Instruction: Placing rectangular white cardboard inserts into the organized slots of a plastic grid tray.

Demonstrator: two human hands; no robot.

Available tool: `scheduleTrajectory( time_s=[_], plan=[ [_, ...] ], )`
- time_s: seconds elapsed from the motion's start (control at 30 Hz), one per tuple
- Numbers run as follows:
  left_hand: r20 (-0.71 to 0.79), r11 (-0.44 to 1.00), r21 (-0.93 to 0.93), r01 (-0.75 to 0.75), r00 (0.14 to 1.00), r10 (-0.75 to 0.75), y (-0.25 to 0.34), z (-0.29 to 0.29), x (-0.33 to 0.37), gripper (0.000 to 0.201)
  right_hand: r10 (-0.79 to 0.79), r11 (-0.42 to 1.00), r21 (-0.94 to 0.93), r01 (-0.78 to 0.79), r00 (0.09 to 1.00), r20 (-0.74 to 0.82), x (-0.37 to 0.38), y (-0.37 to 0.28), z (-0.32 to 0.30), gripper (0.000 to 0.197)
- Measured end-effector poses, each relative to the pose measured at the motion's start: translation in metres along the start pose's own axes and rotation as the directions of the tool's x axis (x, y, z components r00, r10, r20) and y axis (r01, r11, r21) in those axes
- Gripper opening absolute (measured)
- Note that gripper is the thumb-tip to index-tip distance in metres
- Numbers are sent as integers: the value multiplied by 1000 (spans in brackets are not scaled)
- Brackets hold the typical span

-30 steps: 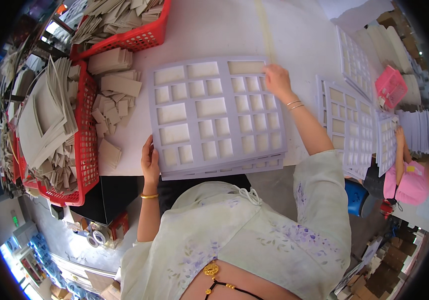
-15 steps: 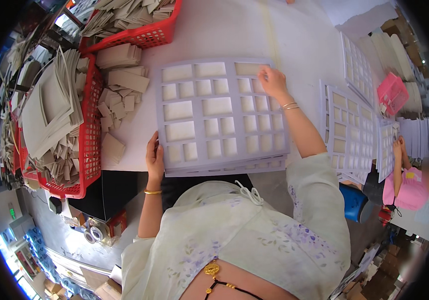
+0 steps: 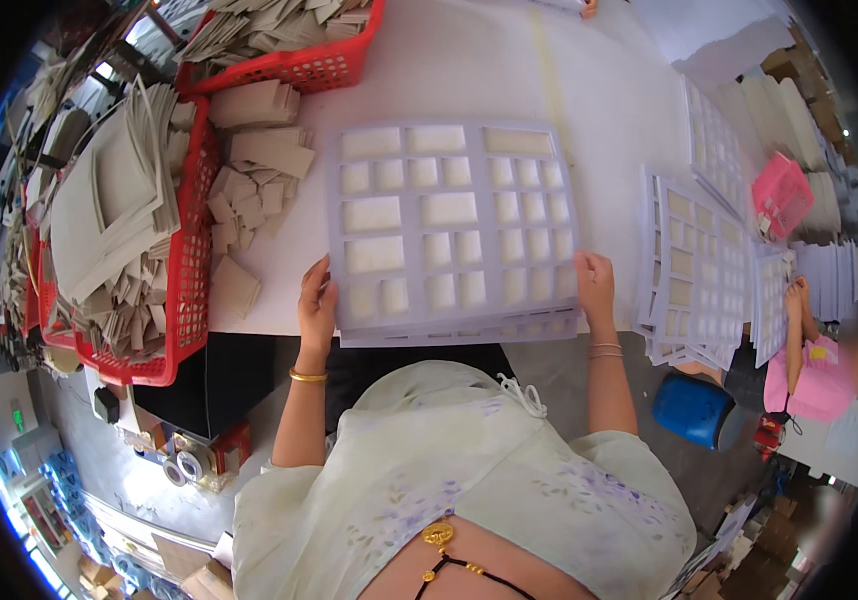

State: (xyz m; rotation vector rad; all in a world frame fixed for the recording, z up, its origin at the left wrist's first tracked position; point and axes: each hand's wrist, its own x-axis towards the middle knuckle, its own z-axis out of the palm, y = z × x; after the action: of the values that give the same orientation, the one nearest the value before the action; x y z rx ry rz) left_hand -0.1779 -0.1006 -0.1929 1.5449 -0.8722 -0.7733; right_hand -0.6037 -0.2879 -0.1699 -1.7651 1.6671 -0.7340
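A pale lavender-white compartment panel (image 3: 491, 240) lies flat in front of me, divided into many rectangular cells of several sizes, all with pale bottoms. Beneath it, the edges of more such panels (image 3: 539, 327) show at the near side. My left hand (image 3: 317, 303) is closed on the panel's left edge near its lower corner. At the opposite edge, my right hand (image 3: 595, 285) grips the panel with bent fingers. Part of the fingers of each hand is hidden by the edge.
Red baskets (image 3: 192, 285) of grey cardboard pieces stand at the left, with loose cardboard pieces (image 3: 249, 205) beside them. More compartment panels (image 3: 654, 255) are stacked at the right, near a pink basket (image 3: 781, 197). Beyond sits a co-worker (image 3: 817, 375); another person's hand (image 3: 589, 9) shows at the far edge.
My right hand has come from the panel's upper right cells down to its right edge. My left hand stays at the left edge. The view has shifted slightly.
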Motion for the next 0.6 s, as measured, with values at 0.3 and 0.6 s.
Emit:
scheduleTrajectory(
  time_s=[0.3,0.6],
  plan=[
    [22,999,13,-44,999,44,-8,7,3,49,258,955,175,-241,963,-78,12,7,-4,53],
    [4,999,-23,-25,1000,25,7,2,-13,47,83,979,195,-68,994,-74,-33,7,-26,46]
  ],
)
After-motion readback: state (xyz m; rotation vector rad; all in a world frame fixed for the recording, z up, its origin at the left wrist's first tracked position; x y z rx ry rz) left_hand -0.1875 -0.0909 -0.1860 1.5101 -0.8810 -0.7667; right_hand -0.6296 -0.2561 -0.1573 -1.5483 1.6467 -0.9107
